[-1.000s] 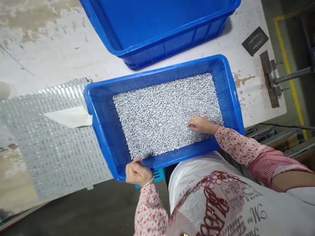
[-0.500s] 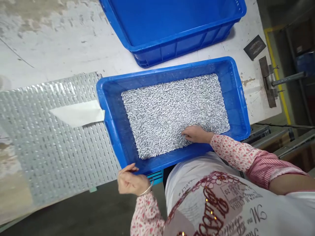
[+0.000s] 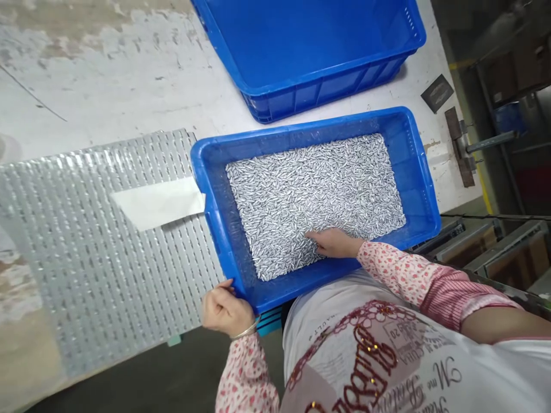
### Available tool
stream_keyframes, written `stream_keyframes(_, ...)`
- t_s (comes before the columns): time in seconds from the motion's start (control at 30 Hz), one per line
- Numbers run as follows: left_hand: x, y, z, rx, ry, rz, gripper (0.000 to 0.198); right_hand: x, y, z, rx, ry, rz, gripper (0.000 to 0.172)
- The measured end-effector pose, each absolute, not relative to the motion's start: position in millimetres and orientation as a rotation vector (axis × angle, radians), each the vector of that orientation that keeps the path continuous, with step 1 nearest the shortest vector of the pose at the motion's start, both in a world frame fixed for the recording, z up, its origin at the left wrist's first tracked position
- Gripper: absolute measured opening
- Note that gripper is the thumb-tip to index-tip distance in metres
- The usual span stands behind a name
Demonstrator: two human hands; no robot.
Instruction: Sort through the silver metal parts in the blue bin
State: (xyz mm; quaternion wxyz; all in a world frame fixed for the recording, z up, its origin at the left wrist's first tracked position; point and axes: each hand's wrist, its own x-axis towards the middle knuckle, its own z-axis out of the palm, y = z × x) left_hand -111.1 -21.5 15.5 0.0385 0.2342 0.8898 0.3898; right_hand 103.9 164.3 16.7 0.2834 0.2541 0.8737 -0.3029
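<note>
A blue plastic crate (image 3: 213,195) sits at the table's near edge, filled with a layer of many small silver metal parts (image 3: 314,183). My right hand (image 3: 331,242) lies inside it on the parts near the front wall, fingers stretched flat and pointing left. My left hand (image 3: 224,310) is curled at the crate's near left corner, right beside the edge of the ribbed sheet; what it grips is hidden under the fingers.
A ribbed silver sheet (image 3: 99,269) covers the table to the left, with a white paper slip (image 3: 157,202) on it. A second, empty blue crate (image 3: 314,46) stands behind. A metal bracket with a rod (image 3: 465,146) is at the table's right edge.
My right hand has slid left across the parts. My left hand came off the crate's front rim, then settled at its near left corner. The view has shifted.
</note>
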Motion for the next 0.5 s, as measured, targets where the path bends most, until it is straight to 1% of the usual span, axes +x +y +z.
stream_keyframes(0.23, -118, -23, 17, 0.774, 2.69, 1.141, 0.041, 90, 155, 11, 0.64, 2.323, -0.818, 0.058)
stream_keyframes(0.4, -120, -24, 14, 0.785, 2.691, 1.091, 0.041, 80, 160, 13, 0.621, 2.343, -0.817, 0.056)
stream_keyframes(0.5, -121, -24, 13, 0.801, 2.699, 1.07, 0.04, 72, 168, 11, 0.643, 2.361, -0.823, 0.059)
